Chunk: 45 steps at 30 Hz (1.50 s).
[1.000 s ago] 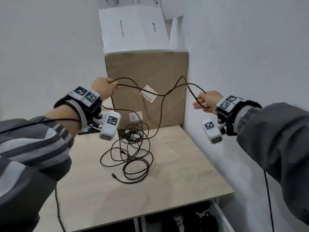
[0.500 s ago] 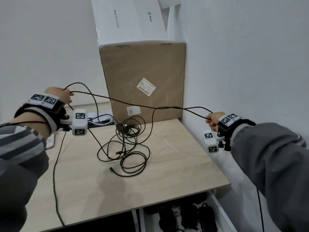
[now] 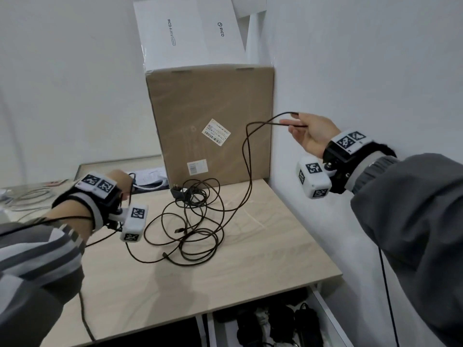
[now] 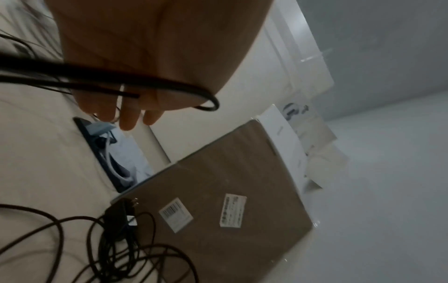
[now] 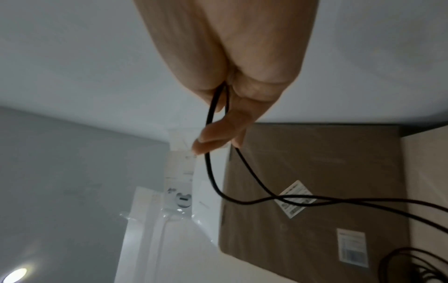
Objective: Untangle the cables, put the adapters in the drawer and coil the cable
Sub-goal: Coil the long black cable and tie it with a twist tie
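Note:
A tangle of thin black cable (image 3: 186,221) lies on the wooden table (image 3: 200,284) in front of a cardboard box. A black adapter (image 3: 178,192) with bare prongs sits at the tangle's far edge, also in the left wrist view (image 4: 118,212). My right hand (image 3: 310,134) is raised near the right wall and pinches a folded loop of the cable (image 5: 211,118), which hangs slack down to the pile. My left hand (image 3: 120,181) is low at the table's back left, its fingers curled round another cable loop (image 4: 121,80).
The tall cardboard box (image 3: 210,108) stands at the back with a white box (image 3: 188,33) on top. The wall runs close along the right. Papers and grey cables (image 3: 32,196) lie on the left. Below the table's front edge, a white-framed compartment (image 3: 323,304) holds dark items.
The cable was stretched taut between both hands. My left hand has dropped to the table's back left, my right hand has risen with a folded loop, and the span now hangs slack.

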Each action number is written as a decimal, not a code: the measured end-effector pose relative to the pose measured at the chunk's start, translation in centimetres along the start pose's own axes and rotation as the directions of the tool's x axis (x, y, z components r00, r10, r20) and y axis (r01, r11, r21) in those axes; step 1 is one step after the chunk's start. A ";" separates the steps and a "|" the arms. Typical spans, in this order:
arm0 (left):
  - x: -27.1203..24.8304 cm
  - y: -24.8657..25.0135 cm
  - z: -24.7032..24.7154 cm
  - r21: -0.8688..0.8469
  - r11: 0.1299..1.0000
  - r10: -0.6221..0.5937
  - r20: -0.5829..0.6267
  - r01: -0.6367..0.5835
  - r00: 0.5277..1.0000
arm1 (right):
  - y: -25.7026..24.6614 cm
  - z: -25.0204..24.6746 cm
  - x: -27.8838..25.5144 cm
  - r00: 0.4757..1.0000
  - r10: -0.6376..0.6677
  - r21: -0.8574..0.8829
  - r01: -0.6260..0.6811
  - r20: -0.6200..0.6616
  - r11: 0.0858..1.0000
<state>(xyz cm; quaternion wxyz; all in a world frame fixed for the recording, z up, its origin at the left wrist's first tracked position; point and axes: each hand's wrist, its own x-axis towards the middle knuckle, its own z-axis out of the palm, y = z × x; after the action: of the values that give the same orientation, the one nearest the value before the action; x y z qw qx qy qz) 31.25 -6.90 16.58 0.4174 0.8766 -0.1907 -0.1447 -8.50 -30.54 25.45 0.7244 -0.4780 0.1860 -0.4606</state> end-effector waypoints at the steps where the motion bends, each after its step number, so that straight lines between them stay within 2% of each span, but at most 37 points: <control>1: -1.3 1.3 0.7 0.026 0.999 0.047 0.017 -0.047 0.999 | -0.6 0.8 0.1 1.000 -0.014 0.019 0.014 0.005 1.000; 5: -4.4 5.0 3.0 0.094 0.975 0.195 0.072 -0.201 0.978 | -3.2 3.6 0.2 0.998 -0.044 0.013 0.044 0.042 0.999; 7: -5.1 6.0 4.0 0.200 0.947 0.245 0.065 -0.253 0.967 | -4.6 5.0 0.1 0.994 -0.083 0.013 0.082 0.065 0.997; 10: -5.9 6.8 3.8 0.439 0.860 0.269 0.044 -0.261 0.962 | -7.6 6.7 -0.1 0.983 -0.180 0.061 0.178 0.042 0.982; 13: -6.0 6.8 3.4 0.547 0.793 0.280 0.064 -0.268 0.958 | -10.7 8.0 -0.5 0.962 -0.273 0.103 0.272 -0.005 0.957; 16: -3.0 6.5 3.9 0.706 0.638 0.250 0.187 -0.307 0.950 | -12.8 8.8 -0.9 0.945 -0.328 0.104 0.327 -0.011 0.939; 18: -2.8 7.7 5.2 0.652 0.675 0.267 0.221 -0.346 0.938 | -13.6 9.3 -1.2 0.937 -0.349 0.102 0.346 0.013 0.933; 20: -5.9 10.4 6.4 0.478 0.745 0.416 0.213 -0.466 0.884 | -13.9 9.8 -1.7 0.934 -0.353 0.090 0.348 0.051 0.933; 22: -9.3 13.5 8.4 0.180 0.799 0.551 0.163 -0.574 0.818 | -14.2 10.2 -2.1 0.930 -0.360 0.090 0.353 0.076 0.931; 23: -11.0 15.1 9.2 0.022 0.796 0.586 0.222 -0.605 0.779 | -14.5 10.3 -2.3 0.928 -0.363 0.097 0.356 0.080 0.930; 24: -12.4 16.6 10.3 -0.060 0.766 0.622 0.319 -0.640 0.715 | -14.8 10.3 -2.5 0.925 -0.372 0.108 0.363 0.080 0.926; 26: -14.5 18.2 12.7 0.016 0.690 0.595 0.557 -0.724 0.579 | -15.4 10.2 -2.4 0.915 -0.396 0.128 0.385 0.075 0.914; 27: -14.7 18.2 14.0 0.101 0.649 0.548 0.627 -0.754 0.554 | -15.6 10.0 -2.3 0.911 -0.407 0.141 0.394 0.073 0.908; 29: -14.2 17.8 16.0 0.271 0.597 0.489 0.623 -0.755 0.610 | -16.2 9.2 -1.9 0.903 -0.424 0.181 0.406 0.072 0.896; 30: -13.6 17.3 16.6 0.292 0.612 0.473 0.610 -0.735 0.636 | -16.4 8.6 -1.6 0.898 -0.438 0.192 0.423 0.043 0.886; 33: -12.6 15.9 16.3 0.118 0.756 0.451 0.619 -0.644 0.643 | -16.1 6.8 -1.5 0.889 -0.454 0.089 0.458 -0.056 0.885; 34: -12.4 16.0 15.3 0.101 0.771 0.475 0.566 -0.629 0.674 | -15.6 6.3 -1.5 0.894 -0.441 0.024 0.444 -0.082 0.896; 36: -11.9 17.1 12.8 0.059 0.807 0.526 0.377 -0.587 0.762 | -13.9 4.9 -1.1 0.928 -0.352 -0.071 0.346 -0.120 0.936; 37: -11.6 17.9 11.5 0.014 0.824 0.539 0.291 -0.567 0.790 | -12.9 4.0 -0.8 0.940 -0.314 -0.191 0.287 -0.130 0.939; 39: -11.3 19.6 8.5 -0.054 0.814 0.578 0.154 -0.578 0.801 | -10.0 2.8 -0.5 0.978 -0.174 -0.387 0.117 -0.116 0.915; 40: -11.3 20.4 7.0 -0.068 0.800 0.600 0.102 -0.596 0.794 | -8.0 2.3 -0.7 0.975 -0.132 -0.494 0.028 -0.177 0.869; 42: -11.4 21.6 4.4 -0.056 0.773 0.634 0.045 -0.632 0.772 | -4.4 1.1 -0.5 0.976 -0.030 -0.476 -0.079 -0.217 0.876; 43: -11.5 22.1 3.2 -0.045 0.764 0.645 0.029 -0.643 0.764 | -2.8 0.5 -0.8 0.979 -0.021 -0.569 -0.101 -0.204 0.816; 45: -11.6 22.7 1.2 -0.064 0.758 0.651 -0.009 -0.650 0.759 | -0.3 -0.5 -0.7 0.967 0.076 -0.614 -0.214 -0.243 0.760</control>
<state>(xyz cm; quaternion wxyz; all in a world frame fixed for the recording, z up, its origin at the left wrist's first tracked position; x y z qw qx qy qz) 15.64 -15.54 34.78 0.4676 0.7416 -0.4811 -0.0029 -9.33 -30.25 25.31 0.5310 -0.6289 0.4398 -0.3593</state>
